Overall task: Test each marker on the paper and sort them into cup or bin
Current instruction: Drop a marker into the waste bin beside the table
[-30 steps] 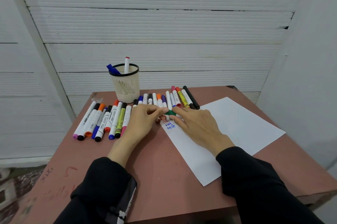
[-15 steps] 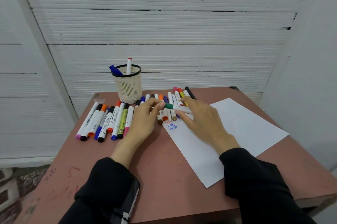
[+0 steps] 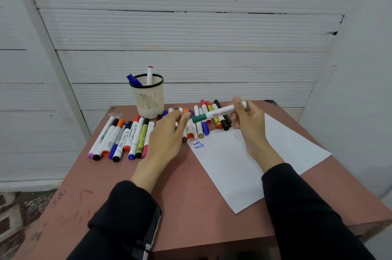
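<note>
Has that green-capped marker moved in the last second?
Yes. The green-capped marker, pinched by the right hand, has risen off the row of markers and shifted right, toward the paper.

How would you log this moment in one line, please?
right hand: holds green marker | left hand: open near cap | cap: on

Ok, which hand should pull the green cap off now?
Left. The left hand hovers with fingertips right beside the green cap, while the right hand already grips the marker barrel.
</note>
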The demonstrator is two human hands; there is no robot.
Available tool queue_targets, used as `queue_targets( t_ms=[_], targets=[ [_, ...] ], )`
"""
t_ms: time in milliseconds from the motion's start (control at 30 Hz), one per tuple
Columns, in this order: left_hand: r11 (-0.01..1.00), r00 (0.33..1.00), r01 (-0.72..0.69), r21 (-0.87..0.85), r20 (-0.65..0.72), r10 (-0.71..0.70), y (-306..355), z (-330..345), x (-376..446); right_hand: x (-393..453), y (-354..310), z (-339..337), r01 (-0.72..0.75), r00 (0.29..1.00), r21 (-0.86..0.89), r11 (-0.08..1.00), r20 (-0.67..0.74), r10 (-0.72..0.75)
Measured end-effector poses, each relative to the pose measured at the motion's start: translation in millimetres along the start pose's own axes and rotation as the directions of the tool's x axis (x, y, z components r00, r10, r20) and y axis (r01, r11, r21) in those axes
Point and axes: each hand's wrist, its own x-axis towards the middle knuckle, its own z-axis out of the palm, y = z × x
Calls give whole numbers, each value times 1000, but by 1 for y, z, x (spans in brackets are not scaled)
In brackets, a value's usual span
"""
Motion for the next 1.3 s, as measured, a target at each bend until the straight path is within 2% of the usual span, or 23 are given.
queue_targets(
  t_ms=[100,267,367,433,567,733,833,1000,1167,1300],
  targets=[
    [1000,1000,18,-2,11,-18,15,12,-3,0,-3,-17,91,989,-152,984,-103,-107],
    [998,992,-53,36,120,49,64,57,-5,-1,-27,-77,207,942,-463,862,-144,-304],
    [992,977,-128,-6,169,128,102,94,-6,-4,-47,-123,175,926,-636,752,-153,-345],
    [980,944,-190,-62,262,199,146,133,-15,-13,-62,-174,115,900,-776,620,-184,-396],
    [954,873,-284,-98,385,299,208,194,-36,-31,-68,-253,7,880,-890,455,-211,-426],
    [906,811,-423,21,455,368,233,242,-53,-52,-37,-313,-156,900,-914,375,-288,-328],
    [883,790,-449,136,522,321,239,260,-62,-64,0,-342,-265,919,-901,344,-344,-194],
    [875,779,-435,212,577,247,234,266,-68,-83,59,-358,-329,936,-885,329,-351,-9],
    [852,777,-457,255,580,243,232,269,-68,-106,121,-367,-423,904,-858,291,-375,206],
    [857,785,-443,264,576,228,234,271,-69,-129,167,-375,-539,822,-790,290,-419,385]
  ],
)
